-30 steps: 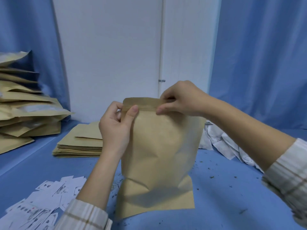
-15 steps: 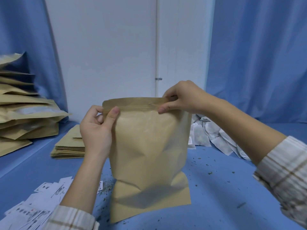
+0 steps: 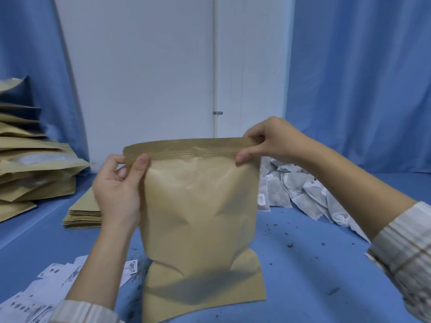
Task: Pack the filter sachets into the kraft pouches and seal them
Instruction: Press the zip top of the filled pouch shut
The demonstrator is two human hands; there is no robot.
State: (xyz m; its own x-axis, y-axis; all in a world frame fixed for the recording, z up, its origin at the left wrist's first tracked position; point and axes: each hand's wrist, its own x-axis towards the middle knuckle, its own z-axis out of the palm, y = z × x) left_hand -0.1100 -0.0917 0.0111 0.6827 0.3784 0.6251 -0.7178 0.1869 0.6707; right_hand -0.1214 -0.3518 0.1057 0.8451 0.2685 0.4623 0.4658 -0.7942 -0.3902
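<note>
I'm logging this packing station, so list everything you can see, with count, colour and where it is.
Kraft pouch: one, brown, upright at centre, held at both top corners.
Flat pouches: one stack, brown, behind left hand.
Filled pouches: one pile, brown, far left.
Filter sachets: heap, white, right of pouch.
Printed cards: scattered, white, bottom left.
Table: one, blue, dotted with dark crumbs.
Left hand: pinches top left corner.
Right hand: pinches top right corner.

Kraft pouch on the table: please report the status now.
Left hand pinches top left corner, right hand pinches top right corner. Kraft pouch upright on table, bulging, zip strip flat. Nothing in the way.
</note>
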